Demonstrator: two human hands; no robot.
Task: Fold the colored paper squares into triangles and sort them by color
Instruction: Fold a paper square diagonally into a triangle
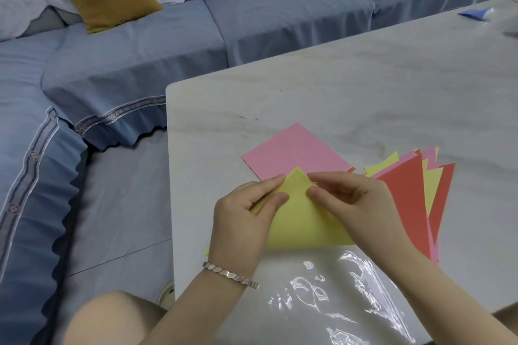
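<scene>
A: Where is the yellow paper [302,221]?
B: On the table [364,87], folded into a triangle, near the pink square [297,151]; left hand [244,213] and right hand [356,199] pinch its peak, each grip clamped.

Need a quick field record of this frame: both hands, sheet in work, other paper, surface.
left hand: pinches yellow sheet left of its far tip
right hand: pinches same sheet right of the tip
yellow sheet: triangle shape, tip pointing away, over the table
pink square: flat, unfolded, just beyond the yellow sheet
mixed stack: red, yellow, pink sheets fanned, right of the hands
clear plastic film: on table, nearest the person
sorting: no separate colour piles visible
</scene>
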